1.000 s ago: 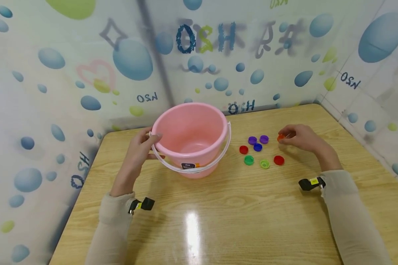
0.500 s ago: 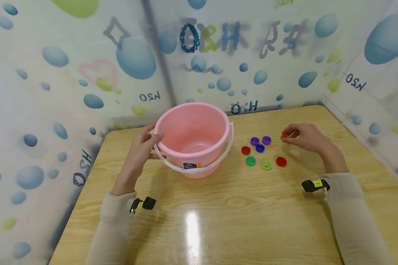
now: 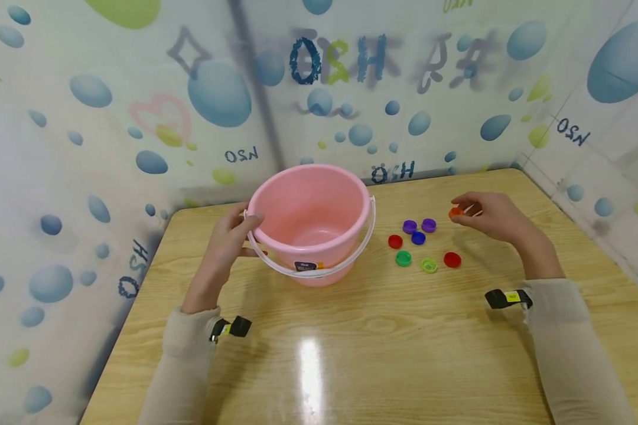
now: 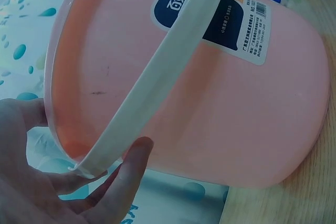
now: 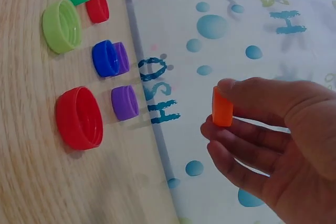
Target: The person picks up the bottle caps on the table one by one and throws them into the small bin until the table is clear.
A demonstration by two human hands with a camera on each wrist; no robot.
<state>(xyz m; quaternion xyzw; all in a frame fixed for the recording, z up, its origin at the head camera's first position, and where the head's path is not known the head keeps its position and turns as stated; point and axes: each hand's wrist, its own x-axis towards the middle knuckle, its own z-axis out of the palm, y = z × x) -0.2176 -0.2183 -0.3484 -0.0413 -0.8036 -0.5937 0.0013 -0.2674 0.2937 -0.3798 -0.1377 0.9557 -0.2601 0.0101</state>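
Note:
A pink bucket (image 3: 308, 198) stands on the table, its white handle (image 3: 358, 251) hanging across the front. My left hand (image 3: 225, 242) grips its left rim, thumb over the edge and fingers outside near the handle's end. In the left wrist view, fingers show beside the handle's joint. To the right, my right hand (image 3: 491, 217) pinches an orange bottle cap (image 5: 222, 107) between thumb and fingers above the table. Nearest to that hand on the table are a purple cap (image 3: 428, 225) and a large red cap (image 3: 452, 260).
Between bucket and right hand lie more bottle caps: another purple cap (image 3: 410, 226), a blue cap (image 3: 418, 238), a smaller red cap (image 3: 395, 241), a green cap (image 3: 403, 258) and a lime cap (image 3: 429, 265). A patterned wall covering (image 3: 319, 130) rises behind the wooden table (image 3: 393, 354).
My right hand has lifted the orange bottle cap a little higher above the table. The left hand keeps its grip on the bucket, and the head view has shifted slightly.

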